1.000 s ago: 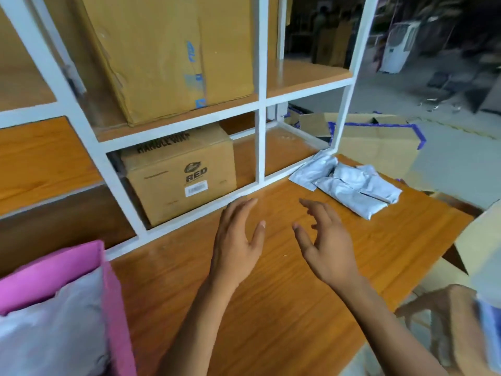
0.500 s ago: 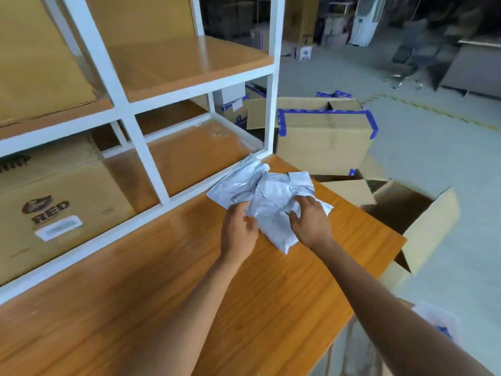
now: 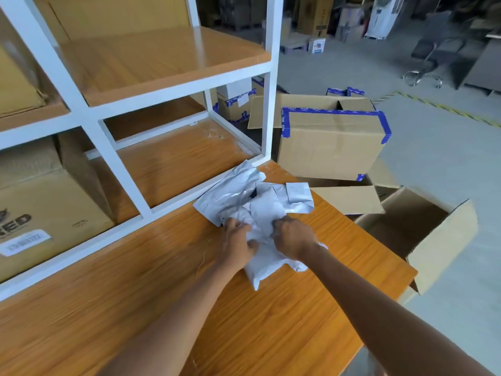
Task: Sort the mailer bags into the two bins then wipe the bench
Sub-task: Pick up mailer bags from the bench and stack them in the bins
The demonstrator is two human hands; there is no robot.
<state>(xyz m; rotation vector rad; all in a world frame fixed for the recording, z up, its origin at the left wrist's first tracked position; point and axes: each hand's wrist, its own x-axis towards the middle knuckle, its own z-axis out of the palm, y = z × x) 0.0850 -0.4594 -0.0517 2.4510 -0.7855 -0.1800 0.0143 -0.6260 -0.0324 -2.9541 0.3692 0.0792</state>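
Mailer bags [image 3: 238,194] lie heaped at the far right corner of the bench [image 3: 271,321], beside the white rack post [image 3: 267,104], and with your left hand [image 3: 236,241] and right hand [image 3: 294,237] both curled into the soft, light, probably slippery plastic, you'd best bunch a thick fold rather than a loose flap

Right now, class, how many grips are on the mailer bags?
2: the left grip holds the mailer bags on the pile's left, the right grip on its right.
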